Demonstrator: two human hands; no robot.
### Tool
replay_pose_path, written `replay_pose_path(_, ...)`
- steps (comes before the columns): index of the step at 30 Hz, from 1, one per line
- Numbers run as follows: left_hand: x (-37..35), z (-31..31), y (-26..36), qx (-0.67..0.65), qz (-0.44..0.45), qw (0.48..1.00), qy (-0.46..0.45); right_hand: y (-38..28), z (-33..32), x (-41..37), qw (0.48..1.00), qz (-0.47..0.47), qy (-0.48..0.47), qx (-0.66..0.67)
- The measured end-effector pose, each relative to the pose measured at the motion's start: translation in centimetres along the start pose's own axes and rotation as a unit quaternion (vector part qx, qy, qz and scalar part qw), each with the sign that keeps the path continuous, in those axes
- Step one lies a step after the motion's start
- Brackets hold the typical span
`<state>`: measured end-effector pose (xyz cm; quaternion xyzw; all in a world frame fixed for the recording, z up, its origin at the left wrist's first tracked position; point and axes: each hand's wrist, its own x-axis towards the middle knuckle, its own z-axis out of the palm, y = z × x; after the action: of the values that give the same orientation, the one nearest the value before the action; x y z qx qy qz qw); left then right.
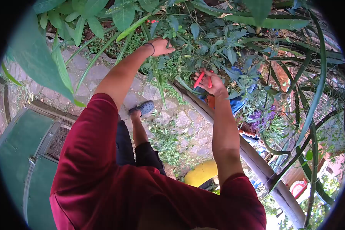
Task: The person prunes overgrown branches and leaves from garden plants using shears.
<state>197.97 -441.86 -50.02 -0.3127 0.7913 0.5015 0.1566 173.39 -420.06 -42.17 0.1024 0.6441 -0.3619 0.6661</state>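
Observation:
Among the leaves at the upper middle, my left hand (161, 47) reaches into the green plants (180, 65), its fingers bent around something too small to make out. A dark band circles that wrist. To the right and lower, my right hand (211, 82) holds red-handled cutters (199, 79), with the handles apart in the fingers. The cutters' blades are hidden among the foliage. Small red flowers (153, 21) show just above my left hand.
A wooden pole (257, 157) slants down to the right beneath my right arm. Long spiky leaves (318, 92) hang at the right. A green metal panel (23, 134) stands at the left. Stone paving (180, 119) and a yellow object (201, 173) lie below.

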Motion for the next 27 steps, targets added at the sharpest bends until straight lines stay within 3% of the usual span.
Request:
replay_pose_path(2, 0.2, 0.3, -0.5, 0.013, 0.035, 0.998, 0.058, -0.4, 0.3, -0.1, 1.0, 0.021, -0.008, 0.003)
replay_pose_path(15, 0.1, 0.3, -0.1, 0.051, 0.024, 0.992, 0.112, 1.4, -2.0, 0.2, 0.997, 0.058, -0.045, 0.009)
replay_pose_path(18, -0.9, -0.5, 0.7, 0.046, 0.021, 0.997, 0.064, 0.3, -2.3, 1.0, 0.998, 0.047, -0.035, 0.021)
replay_pose_path(27, -1.4, 0.6, 0.4, -0.002, 0.054, 0.996, 0.076, 0.2, -1.5, 3.3, 0.999, 0.006, 0.023, -0.049)
